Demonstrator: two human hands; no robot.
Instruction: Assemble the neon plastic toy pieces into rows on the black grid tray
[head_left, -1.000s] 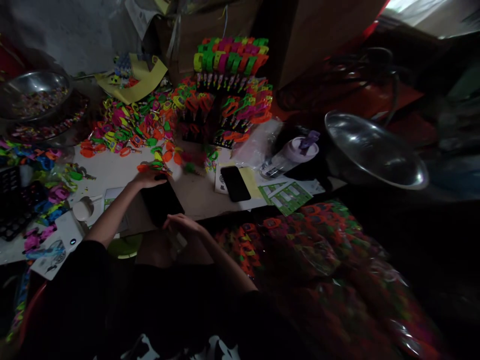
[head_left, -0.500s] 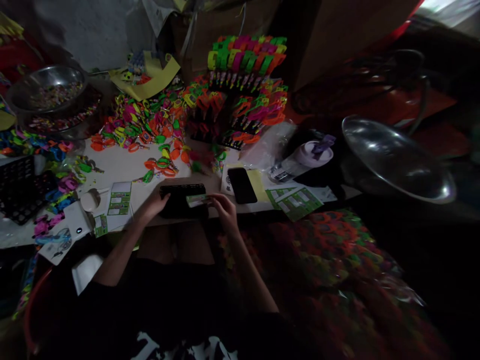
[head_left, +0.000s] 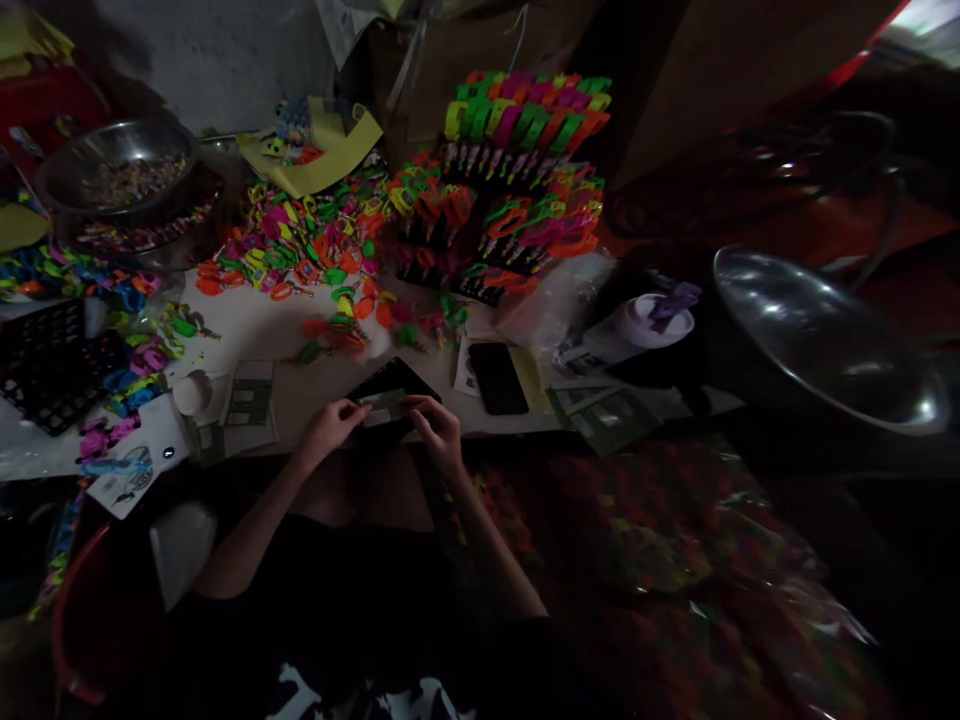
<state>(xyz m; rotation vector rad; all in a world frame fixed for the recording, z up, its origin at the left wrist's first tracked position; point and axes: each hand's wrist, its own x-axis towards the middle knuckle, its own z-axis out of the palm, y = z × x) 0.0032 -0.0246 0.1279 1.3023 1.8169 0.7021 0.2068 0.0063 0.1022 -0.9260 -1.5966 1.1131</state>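
My left hand [head_left: 335, 428] and my right hand [head_left: 438, 432] pinch the two ends of a small printed label strip [head_left: 387, 406], stretched flat between them. Just beneath it a black tray with small holes along its edge [head_left: 399, 374] lies at an angle by the table's front edge. The strip and my fingers hide part of this tray. Printed green sheets of similar labels [head_left: 251, 398] rest to the left of my hands, and more label sheets [head_left: 609, 416] are on the right. A black phone [head_left: 499, 378] lies near my right hand.
Bright toy watch-like pieces [head_left: 300, 235] are heaped behind, with others standing in black racks [head_left: 529, 125]. Metal bowls [head_left: 116, 165] are at the left, a large metal bowl [head_left: 825, 340] at the right. A lidded bottle [head_left: 645, 325] leans beside the phone. Filled plastic bags [head_left: 660, 520] sit below right.
My left hand has left the black tray and taken the strip's left end. The strip has shifted slightly, and the tray has turned from straight to slanted. The view has swung a little left.
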